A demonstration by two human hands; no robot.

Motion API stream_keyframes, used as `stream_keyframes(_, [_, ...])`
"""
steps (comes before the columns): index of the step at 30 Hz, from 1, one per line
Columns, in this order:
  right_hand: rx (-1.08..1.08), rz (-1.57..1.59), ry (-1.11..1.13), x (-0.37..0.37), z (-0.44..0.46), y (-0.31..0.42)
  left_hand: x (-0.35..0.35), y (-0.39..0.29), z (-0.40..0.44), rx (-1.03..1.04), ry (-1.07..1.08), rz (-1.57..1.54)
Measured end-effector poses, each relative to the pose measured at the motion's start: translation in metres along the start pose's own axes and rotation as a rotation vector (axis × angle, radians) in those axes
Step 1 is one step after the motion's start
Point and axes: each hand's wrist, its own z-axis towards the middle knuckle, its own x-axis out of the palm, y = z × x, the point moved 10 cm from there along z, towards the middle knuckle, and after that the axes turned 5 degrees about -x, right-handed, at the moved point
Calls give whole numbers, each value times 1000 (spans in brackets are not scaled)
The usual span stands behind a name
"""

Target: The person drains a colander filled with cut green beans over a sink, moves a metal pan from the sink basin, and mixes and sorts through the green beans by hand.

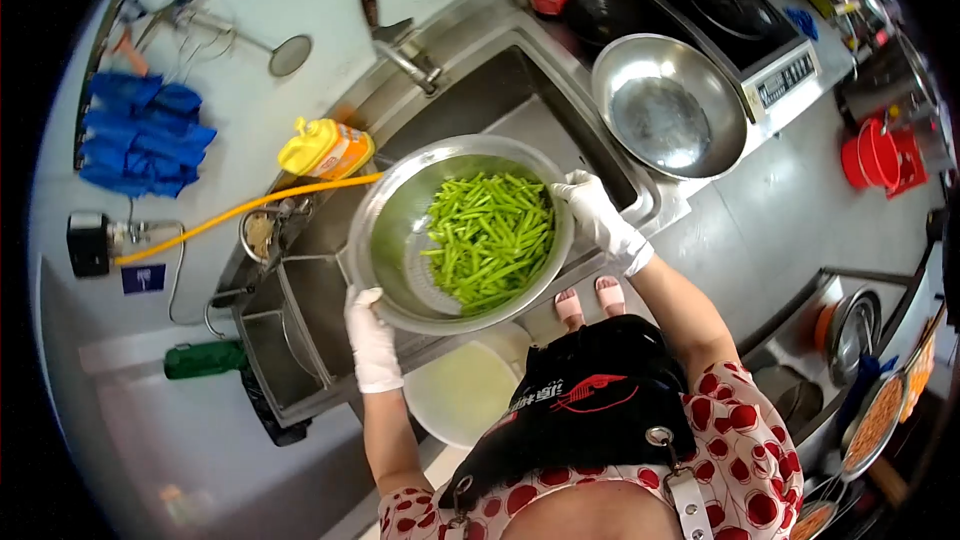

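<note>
The bowl [395, 215] is hanging between two white-gloved hands over the front of the sink [448, 125]. The left hand [370, 337] is gripping its lower-left rim, the thumb lying over the edge and the other fingers mostly hiding beneath. The right hand [598, 210] is holding the right rim, its fingers closing on the metal. The stems [490, 240] are lying inside the bowl, nearer the right fingers than the left and touching neither.

Behind the bowl, the tap [408, 65] is reaching over the sink from the pale wall. A yellow jug [325, 150] is standing to the left, an orange hose [240, 208] running beside it. A steel pan [670, 105] is resting to the right, near the cooktop [765, 70]. Below the bowl, a white tub [455, 390] is holding pale liquid.

The bowl is shining silver, small holes showing in its base. The stems are looking bright green, cut short and piling loosely towards the right side.
</note>
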Motion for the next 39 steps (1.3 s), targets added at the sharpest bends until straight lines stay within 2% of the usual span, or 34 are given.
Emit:
stream_keyframes(1, [-32,-47,0,7,1,9,-19,19,-2,-54,-153,-81])
stream_keyframes(2, [-67,-92,-1,13,-4,29,-25,34,1,-46,-59,-132])
stream_keyframes(4, [-229,-165,25,39,-28,69,-57,73,-7,-121,-234,-209])
stream_keyframes(5, [-356,-279,89,60,-46,89,-66,88,-9,-110,-196,-215])
stream_keyframes(6, [-439,-211,143,84,-74,108,-78,114,-7,-159,-206,-244])
stream_keyframes(8, [-440,-449,278,114,-120,137,-105,168,8,-152,-265,-295])
stream_keyframes(10, [-558,-364,164,87,-84,124,-80,145,-9,-27,-422,-108])
stream_keyframes(12, [-342,-177,72,50,-48,105,-69,131,2,60,-404,3])
stream_keyframes(14, [-228,-286,-1,18,-39,87,-55,127,8,54,-349,32])
stream_keyframes(16, [-279,-235,0,4,-27,75,-52,130,13,61,-334,79])
stream_keyframes(17, [-289,-219,-2,6,-32,82,-52,130,16,56,-291,96])
stream_keyframes(21, [-367,-193,-17,7,-60,119,-30,62,-32,120,-384,71])
stream_keyframes(22, [-318,-133,-18,6,-71,126,-18,41,-47,136,-331,11])
stream_keyframes(24, [-302,-154,-74,-6,-67,116,-17,37,-40,192,-267,10])
stream_keyframes(26, [-271,-252,-129,-17,-46,86,-12,48,-22,169,-275,79])
stream_keyframes(28, [-268,-222,-133,-25,-37,68,-15,56,-5,160,-217,34])
stream_keyframes(31, [-267,-265,-163,-28,-40,70,-9,52,-4,127,-218,-8])
stream_keyframes(34, [-180,-313,-179,-21,-53,96,-1,23,-6,130,-198,135])
stream_keyframes(35, [-195,-245,-159,-26,-46,92,11,4,-17,124,-210,160])
stream_keyframes(38, [-207,29,-127,-33,-54,104,34,-20,-28,135,-68,83])
stream_keyframes(39, [-268,-85,-144,-36,-45,96,40,-24,-28,198,-127,254])
